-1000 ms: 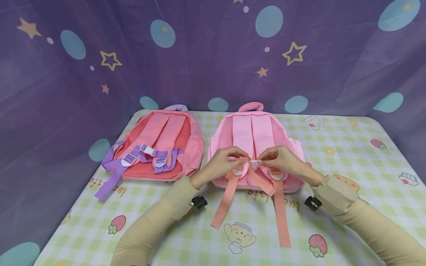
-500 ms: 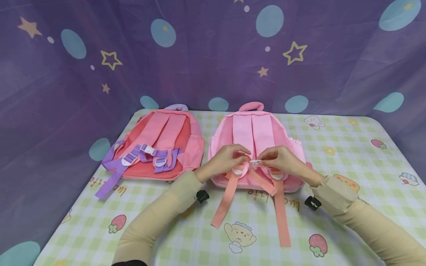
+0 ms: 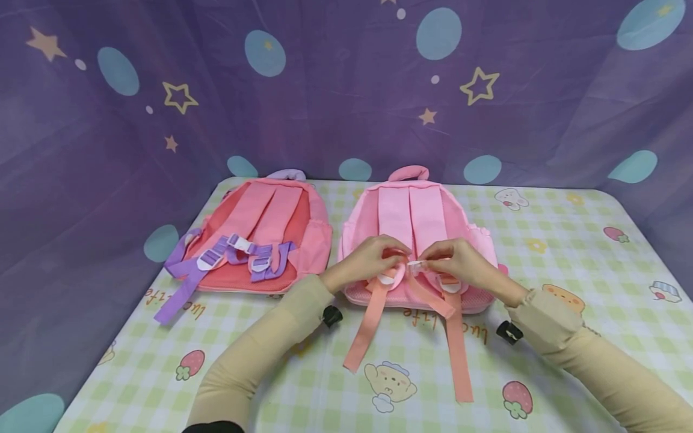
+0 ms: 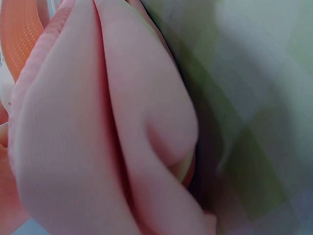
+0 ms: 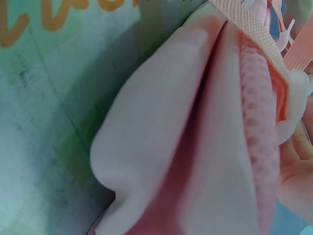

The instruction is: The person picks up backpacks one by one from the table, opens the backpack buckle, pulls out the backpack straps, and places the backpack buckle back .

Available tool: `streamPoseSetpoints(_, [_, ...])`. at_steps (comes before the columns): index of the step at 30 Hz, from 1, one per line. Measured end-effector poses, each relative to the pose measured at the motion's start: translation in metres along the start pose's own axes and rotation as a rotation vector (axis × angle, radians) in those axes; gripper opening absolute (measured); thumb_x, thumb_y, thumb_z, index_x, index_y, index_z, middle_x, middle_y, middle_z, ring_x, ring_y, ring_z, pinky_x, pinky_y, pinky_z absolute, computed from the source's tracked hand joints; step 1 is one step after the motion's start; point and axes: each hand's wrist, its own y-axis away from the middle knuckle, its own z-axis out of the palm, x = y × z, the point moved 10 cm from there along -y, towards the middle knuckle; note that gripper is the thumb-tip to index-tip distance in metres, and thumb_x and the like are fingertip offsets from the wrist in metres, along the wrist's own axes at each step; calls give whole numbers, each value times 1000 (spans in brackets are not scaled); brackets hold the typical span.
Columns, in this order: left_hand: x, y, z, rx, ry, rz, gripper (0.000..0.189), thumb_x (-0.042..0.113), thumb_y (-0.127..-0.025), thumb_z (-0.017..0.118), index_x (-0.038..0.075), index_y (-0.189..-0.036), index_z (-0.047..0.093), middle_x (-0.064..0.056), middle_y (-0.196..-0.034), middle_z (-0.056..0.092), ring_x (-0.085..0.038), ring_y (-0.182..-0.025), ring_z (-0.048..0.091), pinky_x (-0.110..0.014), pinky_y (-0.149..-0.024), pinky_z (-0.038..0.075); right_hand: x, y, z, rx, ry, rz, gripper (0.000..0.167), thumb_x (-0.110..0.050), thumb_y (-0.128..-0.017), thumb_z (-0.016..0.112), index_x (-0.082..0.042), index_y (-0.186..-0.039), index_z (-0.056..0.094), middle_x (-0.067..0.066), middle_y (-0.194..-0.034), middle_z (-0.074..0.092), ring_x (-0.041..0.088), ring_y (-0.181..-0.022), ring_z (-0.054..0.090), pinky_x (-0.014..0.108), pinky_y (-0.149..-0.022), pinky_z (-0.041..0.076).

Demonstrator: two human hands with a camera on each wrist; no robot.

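A light pink backpack (image 3: 394,210) lies with its shoulder straps up. Over its lower middle, a clear white buckle (image 3: 415,266) sits between both hands. My right hand (image 3: 460,262) pinches the buckle's right side. With thumb and fingers, my left hand (image 3: 369,260) pinches the orange webbing strap just left of the buckle; the exact grip is partly hidden. One loose strap end (image 3: 430,299) hangs below the buckle. Two longer orange straps (image 3: 370,334) trail onto the table. Pink side fabric of this backpack (image 4: 63,122) fills much of the left wrist view, and of the right wrist view.
To the left lies a coral backpack (image 3: 287,210) with purple straps (image 3: 186,294) and a joined white buckle (image 3: 241,244). The table has a green checked cloth (image 3: 574,252) with cartoon prints. A purple curtain (image 3: 346,108) hangs behind and at the sides.
My left hand and forearm have moved slightly right, towards the buckle. The loose middle strap end has shifted a little to the right. My right hand stays nearly still.
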Motion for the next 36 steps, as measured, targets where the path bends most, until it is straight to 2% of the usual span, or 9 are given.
streamPoseSetpoints(9, [3, -2, 1, -8, -12, 22, 15, 8, -84, 60, 8, -96, 68, -2, -95, 65, -12, -94, 55, -20, -86, 39, -5, 1, -1, 5, 32, -45, 9, -6, -81, 63, -6, -88, 68, 2, -84, 67, 8, -76, 58, 20, -64, 47])
streamPoseSetpoints(21, [3, -5, 1, 10, -15, 49, 11, 8, -83, 61, 7, -90, 69, -1, -87, 64, -11, -86, 54, -18, -78, 39, -5, 0, -1, 14, 46, -79, 9, -6, -80, 63, -6, -87, 69, 3, -84, 67, 6, -76, 58, 18, -64, 46])
streamPoseSetpoints(27, [3, -5, 1, 22, -9, 50, 10, 9, -83, 61, 7, -89, 69, -2, -86, 64, -12, -85, 53, -17, -77, 39, -3, 1, 0, -9, 15, -52, 9, -9, -80, 64, -7, -87, 69, 2, -83, 67, 6, -72, 56, 18, -61, 45])
streamPoseSetpoints(30, [2, -5, 0, 29, -10, 53, 10, 9, -83, 61, 7, -89, 69, -1, -86, 64, -12, -85, 53, -18, -77, 39, -3, 2, 0, -22, 2, -26, 9, -11, -80, 64, -7, -87, 69, 3, -82, 67, 8, -68, 55, 19, -55, 44])
streamPoseSetpoints(36, [1, -4, 1, 30, -11, 47, 10, 8, -83, 60, 7, -89, 68, -2, -87, 64, -12, -86, 54, -18, -78, 39, 0, 4, 0, -27, -7, -17, 9, -8, -81, 63, -4, -87, 69, 5, -82, 67, 8, -71, 57, 19, -58, 46])
